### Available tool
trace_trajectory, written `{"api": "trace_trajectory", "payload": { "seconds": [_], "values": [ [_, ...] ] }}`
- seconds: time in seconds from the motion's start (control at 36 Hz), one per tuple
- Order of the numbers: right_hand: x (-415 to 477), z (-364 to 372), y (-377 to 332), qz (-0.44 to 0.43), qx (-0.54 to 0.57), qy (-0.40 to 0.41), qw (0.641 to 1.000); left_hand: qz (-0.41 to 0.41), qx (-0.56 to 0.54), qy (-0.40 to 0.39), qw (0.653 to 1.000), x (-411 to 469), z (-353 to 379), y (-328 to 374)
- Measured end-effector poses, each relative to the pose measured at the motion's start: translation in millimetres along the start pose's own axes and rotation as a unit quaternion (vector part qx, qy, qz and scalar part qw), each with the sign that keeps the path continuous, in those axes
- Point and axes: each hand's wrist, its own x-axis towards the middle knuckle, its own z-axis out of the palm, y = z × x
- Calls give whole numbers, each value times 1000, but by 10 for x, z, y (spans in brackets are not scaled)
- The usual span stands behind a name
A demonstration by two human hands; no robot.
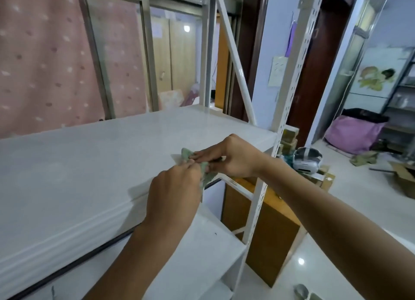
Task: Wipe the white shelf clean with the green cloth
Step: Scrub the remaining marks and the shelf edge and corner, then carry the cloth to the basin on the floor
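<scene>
A: What is the person holding?

B: A small green cloth. It is pale green and all crumpled up. One pointy corner sticks up at about 11 o'clock from the fingers, and a strip of it hangs down below them.

A: Which hand has it?

B: Both. The left hand pinches it from below, fingers closed tight on the cloth. The right hand pinches it from 2 o'clock, fingers closed on it too. The two hands touch each other at the cloth.

A: Where is the cloth?

B: It is up in the air, over the front right corner of the white shelf. I cannot tell if any part of it touches the shelf.

A: What does the shelf look like?

B: It is a big flat white board with a ridged front edge. It looks bare and a bit shiny. A white post with lots of little holes stands at its right corner, at 1 o'clock from the hands. A lower white board sits under it, at 6 o'clock.

A: Anything else?

B: A pink bag lies on the floor far off at 3 o'clock.
</scene>
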Motion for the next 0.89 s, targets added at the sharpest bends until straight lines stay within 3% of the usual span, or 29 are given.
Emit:
{"api": "trace_trajectory", "payload": {
  "seconds": [0.06, 0.11, 0.17, 0.28, 0.47, 0.64, 0.75, 0.89],
  "values": [
    [-80, -93, 215, 11, -8, 7, 1000, -13, -17, 38, 999, 175, 196, 117],
    [-177, -171, 413, 25, -8, 19, 999, 8, -40, 6, 999, 350, 287, 234],
    [-273, -233, 605, 33, -5, 36, 999, 14, -67, 25, 997, 534, 467, 323],
    [-431, -327, 963, 39, -13, 80, 996, 1, -32, 18, 999, 790, 701, 629],
    [-650, -477, 1437, 29, -67, 138, 988, 1, 2, -58, 998, 1219, 835, 1021],
    [-913, -488, 1736, 29, -145, 215, 965, 18, -36, -60, 997, 1507, 1051, 1294],
    [-1104, -487, 1818, 76, -164, 244, 953, 69, -69, 21, 995, 1641, 1328, 1442],
    [-1654, -611, 1972, 162, -156, 203, 953, 161, -110, 29, 980, 1714, 1874, 1714]
  ]
}}
